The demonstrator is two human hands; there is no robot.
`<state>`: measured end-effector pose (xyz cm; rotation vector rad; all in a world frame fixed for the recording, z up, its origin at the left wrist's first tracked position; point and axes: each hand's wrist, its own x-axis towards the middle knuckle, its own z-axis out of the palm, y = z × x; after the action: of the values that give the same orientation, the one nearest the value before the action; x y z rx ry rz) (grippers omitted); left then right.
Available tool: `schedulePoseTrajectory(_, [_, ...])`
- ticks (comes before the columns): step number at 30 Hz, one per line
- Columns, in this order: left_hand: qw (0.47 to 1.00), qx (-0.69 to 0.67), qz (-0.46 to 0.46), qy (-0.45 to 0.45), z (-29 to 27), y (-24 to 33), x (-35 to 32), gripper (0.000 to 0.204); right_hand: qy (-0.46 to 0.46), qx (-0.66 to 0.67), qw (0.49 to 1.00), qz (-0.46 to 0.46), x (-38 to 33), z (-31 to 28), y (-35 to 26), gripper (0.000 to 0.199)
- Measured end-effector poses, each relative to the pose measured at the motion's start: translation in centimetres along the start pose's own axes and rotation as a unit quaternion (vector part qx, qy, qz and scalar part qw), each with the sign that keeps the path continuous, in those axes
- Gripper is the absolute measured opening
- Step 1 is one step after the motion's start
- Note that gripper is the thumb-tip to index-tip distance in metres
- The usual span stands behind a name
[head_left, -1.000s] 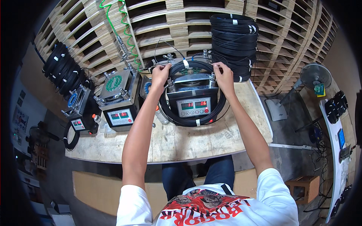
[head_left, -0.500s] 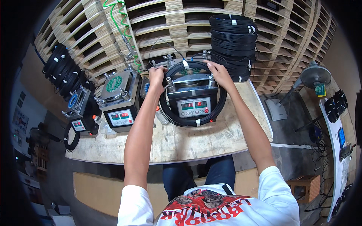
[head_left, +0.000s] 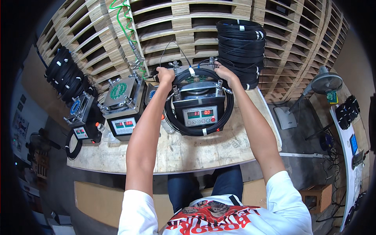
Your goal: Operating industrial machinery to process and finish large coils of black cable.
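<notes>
Black cable coil [head_left: 197,131] with white ties, looped around the metal box machine [head_left: 199,107] on the bench.

I see stacked wooden pallets [head_left: 188,35] behind a plywood workbench [head_left: 184,150], a grey concrete floor [head_left: 297,129] and a standing fan [head_left: 323,84] at right.

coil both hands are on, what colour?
Black coil, with small white ties; head view shows it best.
</notes>
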<state>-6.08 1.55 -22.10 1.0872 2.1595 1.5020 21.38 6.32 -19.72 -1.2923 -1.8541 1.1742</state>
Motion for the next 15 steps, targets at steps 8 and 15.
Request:
schedulePoseTrajectory(8, [0.999, -0.025, 0.015, 0.043, 0.0, 2.3, -4.3, 0.039, 0.037, 0.000, 0.999, -0.011, 3.8, 0.5, 2.3, 0.036])
schedulePoseTrajectory(15, [0.996, -0.083, 0.021, 0.024, 0.0, 0.2, -2.5, 0.042, 0.168, -0.041, 0.984, -0.042, 3.4, 1.9, 2.9, 0.055])
